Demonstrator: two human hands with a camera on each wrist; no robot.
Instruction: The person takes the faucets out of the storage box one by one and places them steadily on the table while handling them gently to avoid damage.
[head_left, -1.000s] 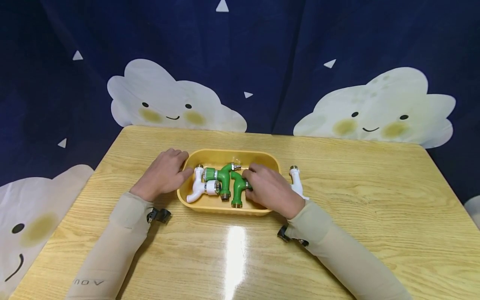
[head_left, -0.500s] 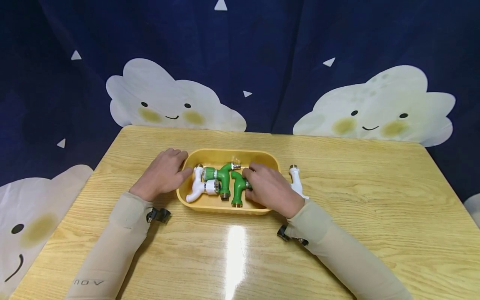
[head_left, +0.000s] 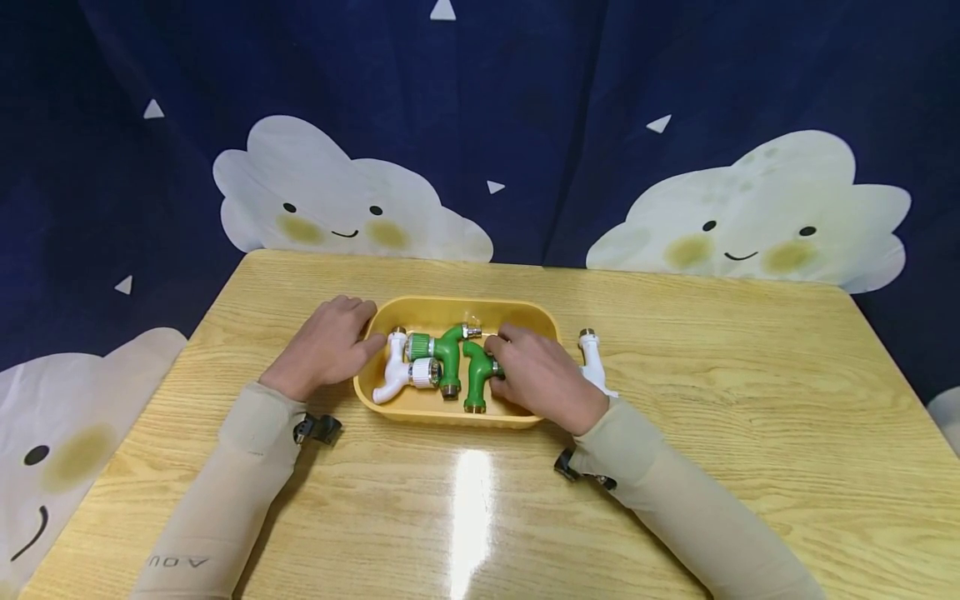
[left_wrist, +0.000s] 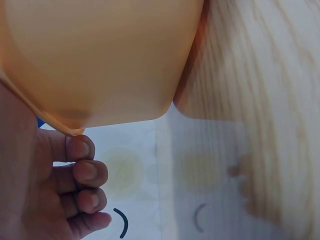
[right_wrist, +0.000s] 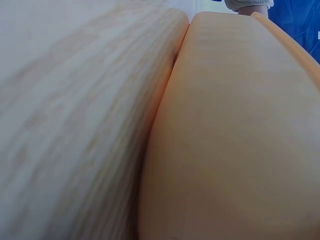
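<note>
Two beige sleeves (head_left: 697, 500): nearest, reaching over the yellowish wood-grain table (head_left: 720, 367).
Right hand (head_left: 543, 375): clamped, thumb and forefinger either side of the metal neck of a glossy green tap (head_left: 476, 379) inside the tub; the palm hides the rest.
Left hand (head_left: 326, 350): closed on the left end of the yellow plastic round-cornered tub (head_left: 450, 422), thumb over its rim, fingers bent outside.
Grip on the tap: seems the step in hand; placing or picking up, I cannot tell. Either way, the next move calls for care not to knock its neighbours.
Neighbours: left of the right hand, a green tap with a ridged handle (head_left: 450, 360); by the left thumb, a white plastic tap (head_left: 394, 373).
Outside the tub: another white tap (head_left: 592, 360), just past the right wrist, partly hidden.
Backdrop: navy cloth with smiling clouds (head_left: 540, 125), beyond both hands.
</note>
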